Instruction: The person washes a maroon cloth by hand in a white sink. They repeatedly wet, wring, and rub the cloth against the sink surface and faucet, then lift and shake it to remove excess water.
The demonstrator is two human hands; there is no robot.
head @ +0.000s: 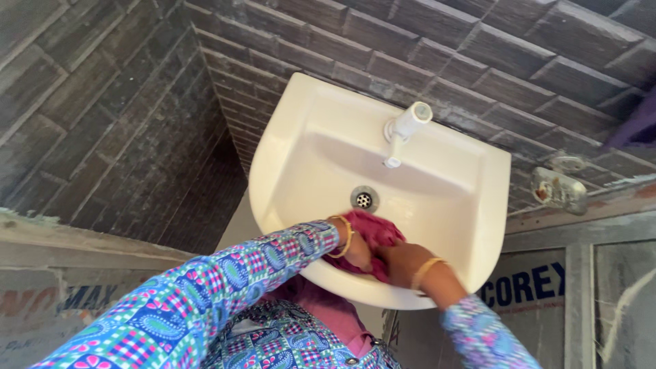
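Observation:
A cream wash basin [471, 205] hangs on a grey tiled wall, with a white tap [404, 130] at its back and a metal drain [364, 199] in the bowl. A magenta cloth [378, 231] lies bunched at the basin's near rim. My left hand [357, 251] grips the cloth from the left, with a gold bangle on the wrist. My right hand [402, 263] grips it from the right, also with a bangle. Both sleeves are blue with a multicolour pattern.
Grey brick-pattern tiles [137, 116] cover the walls around the basin. A metal wall fitting [559, 188] sits to the right of the basin. Grey panels with a printed sheet [533, 287] stand lower right, and a ledge [82, 236] runs at the left.

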